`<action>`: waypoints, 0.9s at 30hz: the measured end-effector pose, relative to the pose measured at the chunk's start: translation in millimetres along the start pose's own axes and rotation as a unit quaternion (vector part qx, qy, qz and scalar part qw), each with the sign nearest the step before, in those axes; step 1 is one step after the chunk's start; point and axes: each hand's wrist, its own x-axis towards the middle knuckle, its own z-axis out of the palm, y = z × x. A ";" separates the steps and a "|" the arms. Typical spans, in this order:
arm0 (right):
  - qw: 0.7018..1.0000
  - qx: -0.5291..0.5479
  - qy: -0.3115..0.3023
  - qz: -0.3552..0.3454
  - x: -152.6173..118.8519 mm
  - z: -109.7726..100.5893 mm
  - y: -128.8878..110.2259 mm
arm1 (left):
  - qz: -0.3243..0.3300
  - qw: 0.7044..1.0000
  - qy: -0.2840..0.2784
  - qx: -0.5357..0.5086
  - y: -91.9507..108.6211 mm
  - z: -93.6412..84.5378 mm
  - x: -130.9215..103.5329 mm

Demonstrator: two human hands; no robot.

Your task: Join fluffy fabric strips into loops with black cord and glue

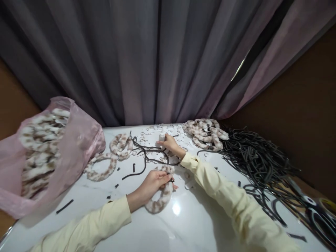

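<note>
Near the middle of the white table, my left hand (155,182) is closed on a brown-and-white fluffy ring (159,204), pinching its upper right part beside a small black piece. Farther back, my right hand (172,144) has its fingers round a small white bottle (162,135) that stands upright with its nozzle up. Black cords (144,159) lie between and behind the hands. Two more fluffy rings, one flat (96,175) and one bunched (121,145), rest left of the hands.
A pink plastic bag (86,140) full of fluffy rings stands at the left. At the back right are piled rings (203,131) and a heap of black cords (257,157). Scissors (316,213) lie at the right edge. Small black scraps dot the table; a curtain (141,63) hangs behind.
</note>
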 end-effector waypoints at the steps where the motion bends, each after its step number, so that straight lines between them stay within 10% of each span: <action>1: 1.000 0.004 0.009 0.002 4.1 4.9 -1.7 | 0.004 1.000 0.005 -0.003 -0.7 -1.4 0.7; 6: 0.997 0.051 0.046 -0.024 -20.0 -17.0 -11.9 | 0.014 0.999 0.039 0.004 -0.5 -5.1 3.4; 14: 0.994 0.087 -0.065 0.015 -153.3 -101.4 -17.1 | 0.046 0.994 0.096 0.037 -1.4 -5.4 4.5; 27: 0.972 0.161 0.032 0.167 -188.5 -88.7 -15.7 | 0.071 0.964 0.166 0.195 -1.7 -5.9 4.7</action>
